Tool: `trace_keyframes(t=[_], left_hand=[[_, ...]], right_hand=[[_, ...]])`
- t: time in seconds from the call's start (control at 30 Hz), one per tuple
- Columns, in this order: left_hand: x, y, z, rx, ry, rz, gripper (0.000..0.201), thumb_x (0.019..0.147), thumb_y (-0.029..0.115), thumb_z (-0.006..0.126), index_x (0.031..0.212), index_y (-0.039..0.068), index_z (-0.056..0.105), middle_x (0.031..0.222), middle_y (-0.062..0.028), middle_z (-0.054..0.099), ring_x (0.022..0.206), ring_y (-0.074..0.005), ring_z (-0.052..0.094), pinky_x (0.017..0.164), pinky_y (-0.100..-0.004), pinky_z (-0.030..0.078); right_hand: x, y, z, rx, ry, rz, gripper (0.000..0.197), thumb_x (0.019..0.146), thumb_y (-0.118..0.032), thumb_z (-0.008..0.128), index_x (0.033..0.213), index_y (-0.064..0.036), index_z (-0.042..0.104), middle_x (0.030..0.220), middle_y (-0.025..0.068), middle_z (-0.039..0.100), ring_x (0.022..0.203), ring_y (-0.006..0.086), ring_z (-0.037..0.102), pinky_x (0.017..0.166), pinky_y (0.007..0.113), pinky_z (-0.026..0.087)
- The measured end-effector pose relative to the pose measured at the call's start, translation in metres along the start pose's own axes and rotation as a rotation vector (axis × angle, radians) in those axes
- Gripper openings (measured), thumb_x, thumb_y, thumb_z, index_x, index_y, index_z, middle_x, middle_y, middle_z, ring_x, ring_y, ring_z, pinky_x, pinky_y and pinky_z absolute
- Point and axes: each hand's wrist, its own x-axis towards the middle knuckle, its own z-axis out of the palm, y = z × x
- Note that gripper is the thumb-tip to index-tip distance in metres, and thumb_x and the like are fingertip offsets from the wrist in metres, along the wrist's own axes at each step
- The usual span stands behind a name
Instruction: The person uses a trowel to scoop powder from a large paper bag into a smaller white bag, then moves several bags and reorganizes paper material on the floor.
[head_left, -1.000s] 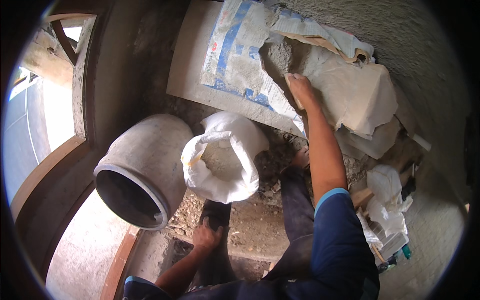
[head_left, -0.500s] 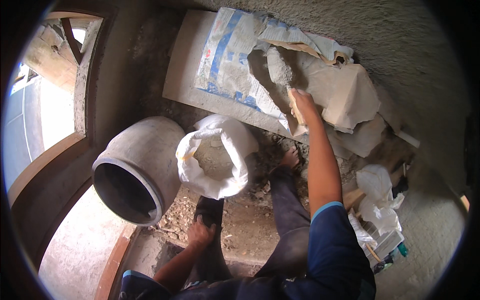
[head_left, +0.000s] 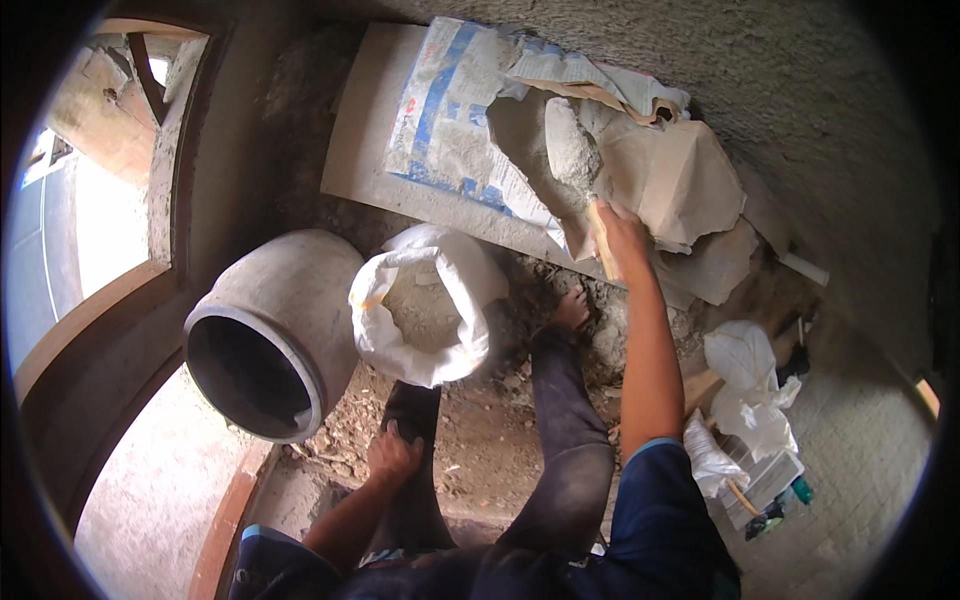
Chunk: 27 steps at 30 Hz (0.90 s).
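Our right hand [head_left: 622, 238] is closed around a powder-heaped, wooden-handled trowel [head_left: 603, 242] at the torn paper bag's [head_left: 685, 188] opening; our left hand [head_left: 394, 456] (empty, fingers loosely bent) rests on our left leg [head_left: 414, 408].

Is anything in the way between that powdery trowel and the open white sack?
Yes: the torn edge of the paper bag and the pale board beneath it lie between the trowel, in the right hand, and the white sack.
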Motion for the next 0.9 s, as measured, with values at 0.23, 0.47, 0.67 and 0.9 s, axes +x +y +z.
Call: trace_keyframes(t=[0.23,0.47,0.67,0.9], left_hand=[[0.002,-0.010,0.001,-0.059,-0.070,-0.014,0.074,0.080,0.045,0.065,0.132,-0.005,0.045,0.107,-0.0269,0.062,0.098,-0.0405,0.062,0.086,-0.0467,0.050],[-0.001,-0.002,-0.026,-0.043,-0.150,-0.124,0.074,0.081,0.043,0.064,0.135,-0.003,0.042,0.116,-0.0267,0.060,0.107,-0.0393,0.060,0.094,-0.0446,0.047],[-0.002,-0.010,-0.021,-0.083,-0.165,-0.121,0.078,0.083,0.044,0.063,0.138,-0.004,0.038,0.121,-0.0282,0.057,0.113,-0.0402,0.056,0.098,-0.0446,0.045],[0.000,-0.011,-0.017,-0.104,-0.181,-0.125,0.075,0.082,0.043,0.063,0.137,-0.001,0.039,0.128,-0.0278,0.052,0.113,-0.0397,0.056,0.096,-0.0446,0.046]], right_hand=[[-0.099,-0.006,0.002,-0.037,-0.064,-0.039,0.034,0.097,-0.032,0.050,0.105,-0.0006,0.063,0.068,0.0062,0.057,0.050,0.0123,0.052,0.046,0.029,0.044],[-0.194,0.036,0.037,-0.254,-0.297,0.036,0.039,0.098,-0.030,0.052,0.120,0.0014,0.059,0.075,0.0071,0.061,0.056,0.0109,0.054,0.053,0.028,0.046],[-0.228,0.083,0.107,-0.236,-0.455,0.271,0.042,0.095,-0.038,0.055,0.116,-0.0016,0.062,0.079,0.0078,0.064,0.054,0.0121,0.055,0.052,0.029,0.047],[-0.186,0.127,0.202,0.292,-0.471,0.549,0.027,0.091,-0.025,0.061,0.096,0.0011,0.057,0.068,0.0087,0.056,0.047,0.0174,0.055,0.040,0.031,0.044]])
